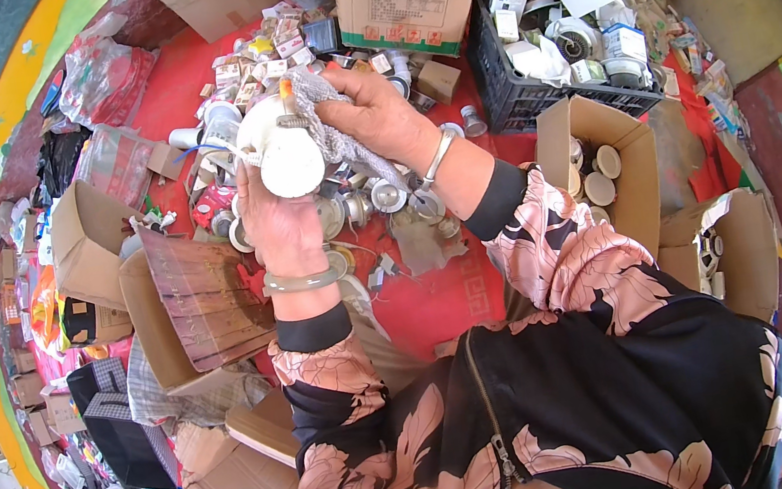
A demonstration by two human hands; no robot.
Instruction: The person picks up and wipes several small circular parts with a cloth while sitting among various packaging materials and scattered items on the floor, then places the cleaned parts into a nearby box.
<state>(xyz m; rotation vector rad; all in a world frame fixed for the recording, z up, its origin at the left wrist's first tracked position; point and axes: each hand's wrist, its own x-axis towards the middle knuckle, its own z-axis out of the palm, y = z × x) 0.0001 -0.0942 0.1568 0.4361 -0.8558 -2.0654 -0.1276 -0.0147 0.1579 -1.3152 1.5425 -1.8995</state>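
1. The left hand (279, 223) is up in the middle of the view, fingers closed around a white bulb-shaped lamp (281, 150), held clear above the red floor cloth (439, 298).
2. The right hand (379, 115) comes in from the right, closed on a grey cloth (331, 112) and pressing it against the lamp's upper right side.
3. The key relation: the lamp sits directly above the left hand and just to the left of the right hand, so both hands touch it, the left carrying it, the right working on it through the cloth.
4. The lamp's long axis runs up and away from the person, round white dome towards the wrist, orange-tipped neck (286, 88) pointing to the far boxes.
5. Below the hands lies a scatter of small metal lamp fittings (384, 200); an open cardboard box (601, 162) with round white pieces stands to the right, well apart from the hands.
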